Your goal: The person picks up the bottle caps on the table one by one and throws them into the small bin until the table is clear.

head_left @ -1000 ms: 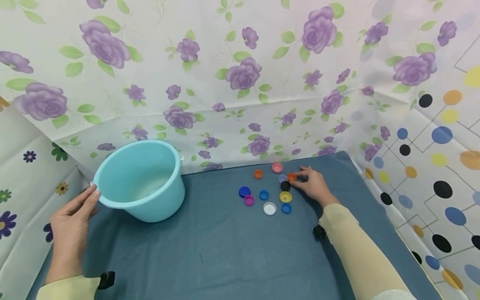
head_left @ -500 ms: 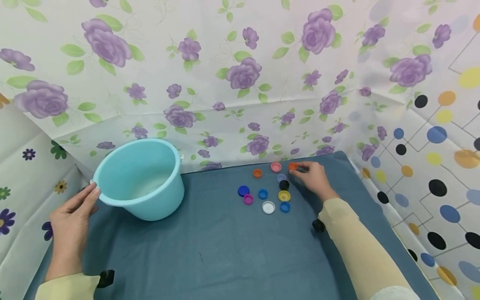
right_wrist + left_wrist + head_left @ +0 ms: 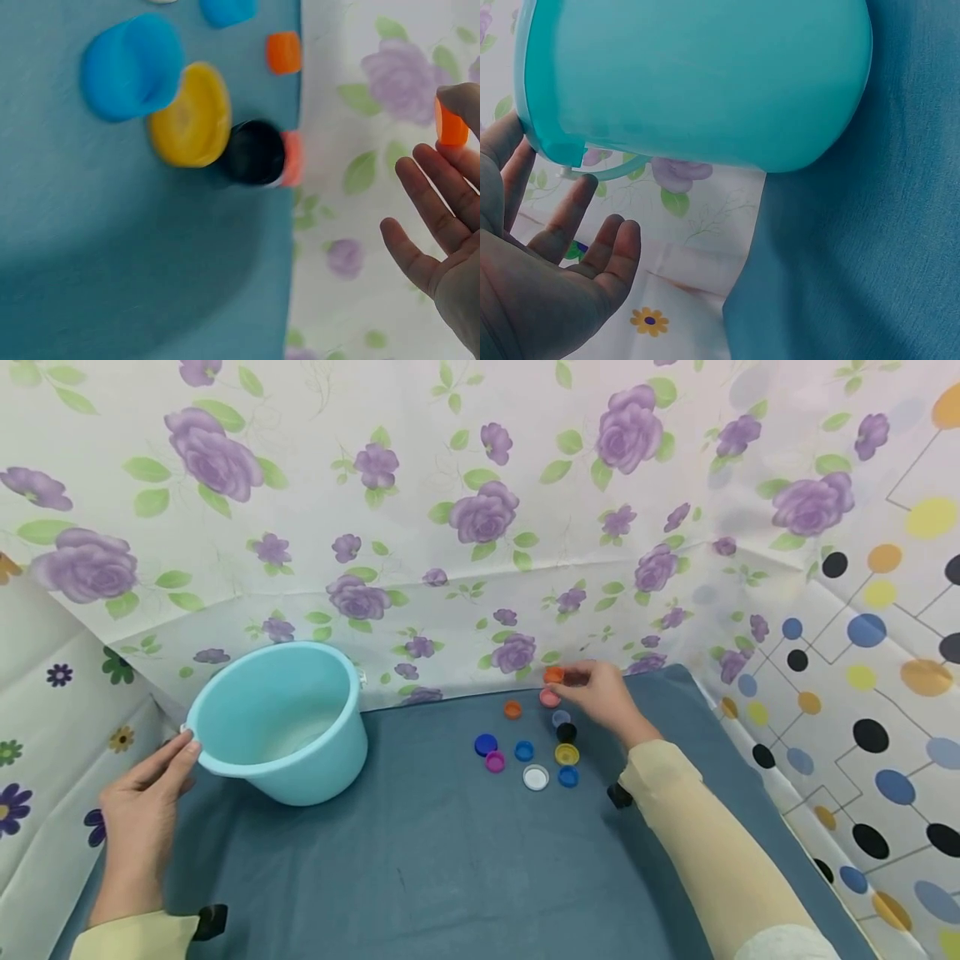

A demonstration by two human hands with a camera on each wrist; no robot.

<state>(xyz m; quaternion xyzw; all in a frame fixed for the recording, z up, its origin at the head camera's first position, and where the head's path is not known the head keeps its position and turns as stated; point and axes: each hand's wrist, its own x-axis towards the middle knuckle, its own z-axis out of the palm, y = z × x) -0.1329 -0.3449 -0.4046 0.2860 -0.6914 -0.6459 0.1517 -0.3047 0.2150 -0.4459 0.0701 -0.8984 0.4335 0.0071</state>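
Observation:
My left hand [image 3: 141,810] pinches the left rim of a light blue plastic bucket [image 3: 322,764], thumb and fingertips at its edge. In the left wrist view the bucket's handle [image 3: 619,171] hangs beside my loosely spread other fingers. Between thumb and fingertips, my right hand [image 3: 603,697] holds an orange bottle cap [image 3: 553,674] above the cloth's back edge. Just below it lies a pink cap [image 3: 550,697]. In the right wrist view the held cap shows side-on, with the remaining fingers extended. The bucket's inner floor shows only in part.
Several loose caps lie on the blue cloth [image 3: 450,860]: another orange one [image 3: 512,709], a black one [image 3: 566,732], a yellow one [image 3: 567,754], a white one [image 3: 536,777], a magenta one [image 3: 495,762] and blue ones. A flower-printed sheet [image 3: 420,543] rises behind.
My right hand has lifted the orange cap from beside the black and pale blue caps, then carried it back and leftward. My left hand stays on the bucket rim.

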